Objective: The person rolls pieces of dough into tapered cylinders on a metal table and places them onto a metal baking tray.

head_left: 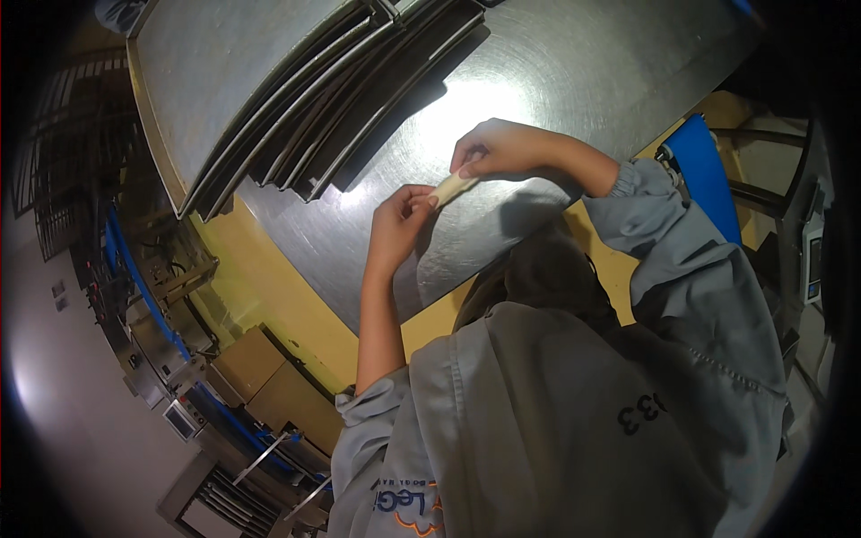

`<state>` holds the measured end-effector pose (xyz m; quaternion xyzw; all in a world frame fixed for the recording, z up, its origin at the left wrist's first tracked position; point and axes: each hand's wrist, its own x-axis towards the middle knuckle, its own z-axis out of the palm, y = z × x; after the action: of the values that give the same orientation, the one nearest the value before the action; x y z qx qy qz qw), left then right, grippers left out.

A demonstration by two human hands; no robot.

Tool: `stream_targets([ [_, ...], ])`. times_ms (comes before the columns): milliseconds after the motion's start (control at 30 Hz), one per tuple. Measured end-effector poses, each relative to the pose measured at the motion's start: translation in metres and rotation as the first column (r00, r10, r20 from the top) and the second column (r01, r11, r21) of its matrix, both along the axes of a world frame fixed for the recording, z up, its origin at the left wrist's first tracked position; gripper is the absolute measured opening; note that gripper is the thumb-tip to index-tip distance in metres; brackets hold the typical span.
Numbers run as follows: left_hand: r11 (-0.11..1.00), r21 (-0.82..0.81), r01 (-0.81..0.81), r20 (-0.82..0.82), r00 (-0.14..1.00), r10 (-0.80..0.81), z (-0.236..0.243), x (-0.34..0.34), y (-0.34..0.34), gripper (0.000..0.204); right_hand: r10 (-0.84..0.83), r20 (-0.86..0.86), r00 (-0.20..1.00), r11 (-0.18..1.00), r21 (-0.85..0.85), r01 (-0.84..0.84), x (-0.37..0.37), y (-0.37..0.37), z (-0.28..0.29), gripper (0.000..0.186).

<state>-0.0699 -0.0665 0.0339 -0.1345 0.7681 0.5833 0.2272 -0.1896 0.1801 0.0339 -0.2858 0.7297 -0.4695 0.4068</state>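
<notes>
A short pale strip of what looks like dough (pixel 454 188) is stretched between my two hands, just over the steel table (pixel 529 99). My left hand (pixel 401 223) pinches its lower left end between thumb and fingers. At the upper right end, my right hand (pixel 502 148) grips it with bent fingers. The strip slants up to the right, and its ends are partly covered by my fingertips.
Beyond my left hand, a stack of metal trays (pixel 296 117) rests on the table, its edges overhanging. Off to the right stands a blue conveyor belt (pixel 702 175). Machinery with another blue belt (pixel 134 269) and cardboard boxes (pixel 278 386) lie to the left.
</notes>
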Motion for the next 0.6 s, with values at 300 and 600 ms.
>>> stream_targets([
  [300,0.913,-0.406,0.020,-0.524,0.814,-0.250,-0.018,0.021,0.015,0.035,-0.207,-0.454,0.867,0.957,-0.280,0.082,0.031,0.008,-0.030,0.046],
  [600,0.953,0.275,-0.125,-0.171,0.969,0.176,-0.046,-0.007,0.006,0.053,-0.140,0.094,0.986,0.954,-0.252,0.160,0.016,-0.021,-0.038,0.067],
])
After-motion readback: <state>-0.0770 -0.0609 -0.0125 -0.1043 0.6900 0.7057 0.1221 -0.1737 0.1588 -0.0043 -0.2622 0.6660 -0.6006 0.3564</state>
